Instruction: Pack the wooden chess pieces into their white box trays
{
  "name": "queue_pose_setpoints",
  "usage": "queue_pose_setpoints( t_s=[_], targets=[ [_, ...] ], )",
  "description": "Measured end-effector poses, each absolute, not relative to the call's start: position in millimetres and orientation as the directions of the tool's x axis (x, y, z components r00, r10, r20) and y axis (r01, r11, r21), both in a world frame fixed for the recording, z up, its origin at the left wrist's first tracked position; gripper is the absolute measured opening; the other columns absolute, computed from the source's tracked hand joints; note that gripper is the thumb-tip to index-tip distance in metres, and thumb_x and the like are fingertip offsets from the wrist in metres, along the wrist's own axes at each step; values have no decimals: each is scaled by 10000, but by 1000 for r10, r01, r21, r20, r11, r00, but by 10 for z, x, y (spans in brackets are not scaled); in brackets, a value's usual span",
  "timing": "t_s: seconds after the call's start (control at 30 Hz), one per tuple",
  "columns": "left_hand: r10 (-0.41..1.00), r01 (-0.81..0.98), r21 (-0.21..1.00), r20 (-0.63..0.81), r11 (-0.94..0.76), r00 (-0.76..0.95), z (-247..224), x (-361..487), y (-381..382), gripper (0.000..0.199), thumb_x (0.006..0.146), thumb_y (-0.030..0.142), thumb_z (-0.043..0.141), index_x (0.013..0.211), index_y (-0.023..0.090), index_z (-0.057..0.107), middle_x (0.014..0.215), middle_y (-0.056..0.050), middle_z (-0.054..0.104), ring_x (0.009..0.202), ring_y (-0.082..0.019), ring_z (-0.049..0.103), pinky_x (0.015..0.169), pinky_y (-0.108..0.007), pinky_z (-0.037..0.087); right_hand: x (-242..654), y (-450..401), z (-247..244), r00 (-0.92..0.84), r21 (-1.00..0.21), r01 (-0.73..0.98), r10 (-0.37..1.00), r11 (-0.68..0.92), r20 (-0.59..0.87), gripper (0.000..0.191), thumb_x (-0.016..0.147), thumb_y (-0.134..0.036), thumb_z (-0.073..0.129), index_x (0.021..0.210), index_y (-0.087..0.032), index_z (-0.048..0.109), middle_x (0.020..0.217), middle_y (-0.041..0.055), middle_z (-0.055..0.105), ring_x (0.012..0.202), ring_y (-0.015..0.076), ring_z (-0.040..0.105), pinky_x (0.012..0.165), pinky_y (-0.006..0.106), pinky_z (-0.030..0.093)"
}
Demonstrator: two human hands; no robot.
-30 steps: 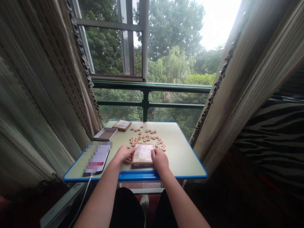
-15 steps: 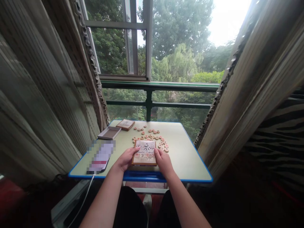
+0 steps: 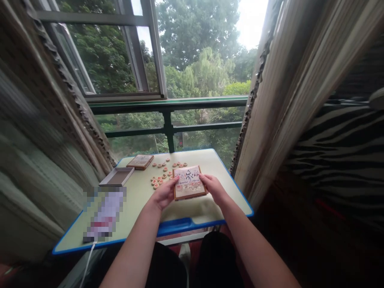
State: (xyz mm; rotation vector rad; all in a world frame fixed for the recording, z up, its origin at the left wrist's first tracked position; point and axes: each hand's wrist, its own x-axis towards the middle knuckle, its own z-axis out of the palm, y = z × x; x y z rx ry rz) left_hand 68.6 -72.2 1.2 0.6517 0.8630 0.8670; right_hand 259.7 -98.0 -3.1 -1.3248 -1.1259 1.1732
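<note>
A square Chinese chess box [image 3: 190, 186] with a printed lid and brown edges is held up above the table between both hands. My left hand [image 3: 166, 193] grips its left side, thumb on top. My right hand [image 3: 212, 187] is closed on the right edge, its thumb also on the upper face. Round wooden chess pieces [image 3: 165, 169] with red and dark markings lie scattered on the table behind and left of the box. The box hides part of that area.
The pale table [image 3: 141, 212] has a blue rim. On its left lie an open shallow tray [image 3: 117, 177], a second printed box [image 3: 140, 161] and a blurred-out phone [image 3: 105, 214] with a white cable [image 3: 87, 264]. Curtains [image 3: 270, 100] hang at both sides of the window.
The view has turned to the right, so the table appears farther left. Both hands have carried the box toward the table's right side, still holding it.
</note>
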Motion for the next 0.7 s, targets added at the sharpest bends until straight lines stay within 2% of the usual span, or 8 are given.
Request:
queue_pose_setpoints(
  t_s=[0.13, 0.27, 0.37, 0.5, 0.6, 0.7],
  targets=[
    [877, -365, 806, -367, 466, 310, 87, 1095, -367, 191, 811, 133, 574, 972, 38, 613, 867, -150, 704, 806, -213, 686, 722, -305, 576, 2968, -735, 161, 193, -982, 88, 970, -167, -147, 336, 710, -430, 640, 630, -105, 603, 485, 5, 546, 403, 68, 431, 364, 184, 221],
    [889, -185, 871, -430, 455, 159, 105, 1482, -76, 143, 741, 146, 672, 825, 38, 633, 732, -123, 687, 652, -174, 676, 586, -238, 562, 3294, -595, 164, 306, -967, 118, 934, -227, -182, 285, 705, -373, 650, 627, -106, 588, 506, 10, 553, 399, 64, 429, 366, 184, 196],
    [900, -133, 890, -426, 435, 96, 84, 1736, 71, 155, 701, 166, 715, 767, 57, 627, 676, -84, 668, 590, -146, 654, 543, -210, 537, 3421, -524, 59, 419, -956, 144, 891, -257, -176, 300, 735, -399, 607, 731, -100, 622, 598, 33, 598, 440, 74, 450, 372, 184, 233],
    [924, -47, 923, -383, 382, 0, 25, 1939, 248, 188, 695, 201, 722, 787, 73, 619, 713, -78, 672, 632, -156, 656, 568, -235, 537, 3382, -401, -124, 503, -951, 187, 855, -248, -124, 347, 791, -383, 498, 941, -109, 649, 833, 71, 660, 566, 105, 541, 432, 190, 372],
    [937, 42, 937, -344, 347, -57, -39, 1980, 376, 224, 701, 231, 715, 833, 76, 620, 777, -104, 684, 695, -183, 665, 576, -250, 529, 3292, -274, -222, 541, -941, 261, 840, -218, -45, 396, 757, -255, 499, 1116, -128, 606, 954, 67, 668, 694, 133, 597, 553, 206, 455],
    [952, 153, 940, -296, 306, -84, -112, 1997, 476, 242, 737, 270, 673, 882, 83, 624, 845, -126, 688, 749, -206, 668, 585, -258, 517, 3256, -114, -260, 561, -909, 367, 826, -198, 47, 455, 739, -200, 493, 1181, -136, 578, 1025, 69, 666, 845, 161, 613, 727, 227, 470]
  ],
)
